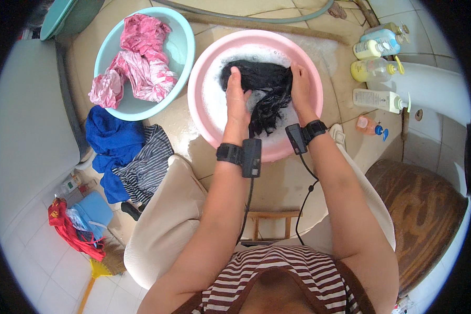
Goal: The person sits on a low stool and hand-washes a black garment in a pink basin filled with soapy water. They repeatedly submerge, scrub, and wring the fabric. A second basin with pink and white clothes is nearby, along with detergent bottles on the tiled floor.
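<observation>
A pink plastic basin [199, 114] stands on the tiled floor in front of me, holding white soapy suds [216, 106]. In it lies a wet black cloth garment [259, 76], bunched and partly folded over. My left hand [237, 100] is at the garment's near left part, thumb raised and palm facing inward; how firmly it holds the cloth is hard to see. With curled fingers, my right hand [301, 88] grips the garment's right edge near the basin's rim. Each wrist wears a black strap with a small cabled device.
A light-blue basin [184, 43] with pink and white wet cloth [145, 66] stands at the upper left. Blue [114, 137] and striped clothes [149, 157] lie beside my left knee. Several pump bottles [373, 70] line the right wall. A hose [259, 19] crosses the far floor.
</observation>
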`<action>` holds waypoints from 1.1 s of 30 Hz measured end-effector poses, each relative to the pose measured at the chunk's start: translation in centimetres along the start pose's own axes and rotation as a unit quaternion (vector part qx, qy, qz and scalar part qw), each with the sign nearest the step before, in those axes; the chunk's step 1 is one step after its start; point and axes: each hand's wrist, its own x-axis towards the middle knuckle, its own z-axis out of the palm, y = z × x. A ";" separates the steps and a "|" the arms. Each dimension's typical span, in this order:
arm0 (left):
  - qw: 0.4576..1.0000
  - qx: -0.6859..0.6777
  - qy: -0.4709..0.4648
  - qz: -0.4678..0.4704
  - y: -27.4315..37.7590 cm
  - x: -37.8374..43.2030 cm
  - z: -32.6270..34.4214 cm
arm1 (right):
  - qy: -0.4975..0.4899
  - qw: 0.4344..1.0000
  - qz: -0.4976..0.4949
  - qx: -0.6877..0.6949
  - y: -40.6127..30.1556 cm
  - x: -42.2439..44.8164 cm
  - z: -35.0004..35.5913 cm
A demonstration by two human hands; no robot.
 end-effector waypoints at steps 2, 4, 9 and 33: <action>0.998 -0.013 -0.036 -0.047 -0.4 0.6 -1.1 | -0.004 0.992 -0.089 -0.088 0.3 -1.3 -0.1; 0.998 -0.010 -0.021 -0.059 -1.4 0.9 -1.7 | -0.130 0.913 -0.270 -0.277 1.2 -3.9 0.0; 0.994 -0.077 -0.034 -0.071 -2.8 0.9 -2.8 | -0.270 0.950 0.056 -0.145 1.8 -2.3 0.0; 0.998 0.056 0.005 0.020 0.4 -0.4 1.7 | -0.124 0.979 -0.034 -0.158 -2.1 -1.4 2.2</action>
